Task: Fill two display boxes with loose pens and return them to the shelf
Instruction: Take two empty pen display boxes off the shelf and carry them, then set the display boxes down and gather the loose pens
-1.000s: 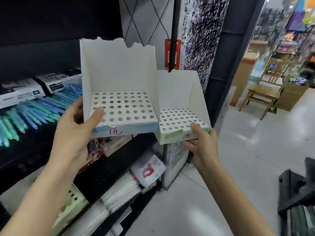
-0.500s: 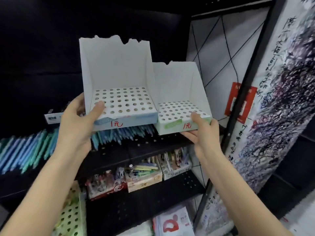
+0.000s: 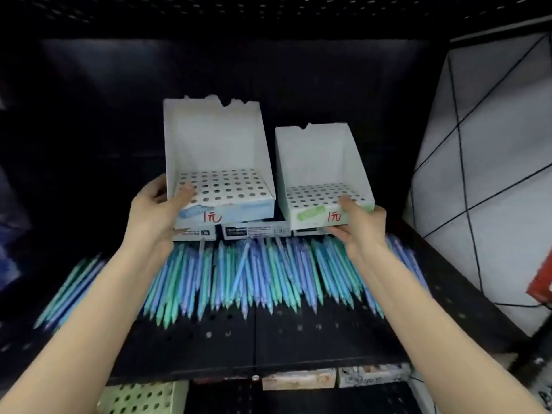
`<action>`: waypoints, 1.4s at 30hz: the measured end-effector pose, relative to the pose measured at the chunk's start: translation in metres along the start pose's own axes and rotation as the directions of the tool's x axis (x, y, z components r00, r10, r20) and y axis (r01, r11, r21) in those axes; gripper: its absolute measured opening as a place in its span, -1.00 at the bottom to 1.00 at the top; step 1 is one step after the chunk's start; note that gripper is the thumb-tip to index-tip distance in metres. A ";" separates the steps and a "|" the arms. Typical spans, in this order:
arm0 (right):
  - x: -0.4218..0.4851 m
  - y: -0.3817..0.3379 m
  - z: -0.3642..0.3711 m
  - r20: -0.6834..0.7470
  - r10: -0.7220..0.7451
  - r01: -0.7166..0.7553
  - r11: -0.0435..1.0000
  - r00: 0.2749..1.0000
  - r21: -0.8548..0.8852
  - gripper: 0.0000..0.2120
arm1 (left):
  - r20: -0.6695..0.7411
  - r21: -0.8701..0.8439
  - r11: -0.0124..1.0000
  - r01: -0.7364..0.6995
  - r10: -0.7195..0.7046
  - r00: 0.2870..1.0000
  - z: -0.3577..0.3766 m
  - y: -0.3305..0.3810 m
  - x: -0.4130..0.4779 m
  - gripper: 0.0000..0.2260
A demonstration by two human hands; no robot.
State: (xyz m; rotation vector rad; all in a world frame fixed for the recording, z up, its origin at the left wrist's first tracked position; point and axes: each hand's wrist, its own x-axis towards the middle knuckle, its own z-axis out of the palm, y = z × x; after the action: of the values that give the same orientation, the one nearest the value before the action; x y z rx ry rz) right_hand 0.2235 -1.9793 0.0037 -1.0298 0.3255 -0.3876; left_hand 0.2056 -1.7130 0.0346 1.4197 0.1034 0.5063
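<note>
Over on the left, gripping the blue-fronted box [image 3: 221, 180] with the left hand [image 3: 155, 213]: thumb curled over the perforated insert, fingers tucked behind the side wall. Held up inside the shelf bay, front tipped down a touch, not a pen in it. Seems to be resting on or just above the flat cartons [image 3: 257, 231] at the back; can't tell which. Next along, pinching the green-fronted box [image 3: 319, 186] with the right hand [image 3: 361, 225], thumb on the front lip, fingers underneath, nothing in it but open holes. Sitting just beside the blue one, touching or not impossible to say. Below and in front, spread across the black shelf [image 3: 298, 339], heaps of loose pens [image 3: 248, 276] in blue and green, tips toward the camera. Looks like early going, filling not yet started. Plenty to go wrong from here: setting either box down on the pens and sending them rolling off the front edge; slipping a one-handed hold on light card and tipping a box forward; crumpling those ragged back walls against the shelf overhead.
</note>
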 end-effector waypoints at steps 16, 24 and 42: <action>0.040 0.028 0.022 -0.055 0.073 -0.085 0.960 0.996 -0.268 -0.51 | -0.061 0.375 0.926 0.050 -0.029 0.998 0.022 -0.067 0.075 -0.71; 0.042 0.019 0.014 0.043 0.160 -0.119 0.864 0.986 -0.489 -0.49 | -0.040 0.872 0.490 0.017 0.037 0.998 0.028 -0.073 0.078 -0.52; -0.009 0.001 -0.085 0.196 -0.240 0.115 -0.316 0.951 -0.942 -0.20 | -0.020 0.992 0.126 0.015 0.032 0.999 -0.075 -0.067 0.022 -0.37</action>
State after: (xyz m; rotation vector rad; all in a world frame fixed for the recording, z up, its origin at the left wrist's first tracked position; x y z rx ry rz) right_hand 0.1788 -2.0399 -0.0373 -2.9206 0.5870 -0.3951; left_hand 0.2167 -1.6402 -0.0369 2.8104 0.5751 0.4593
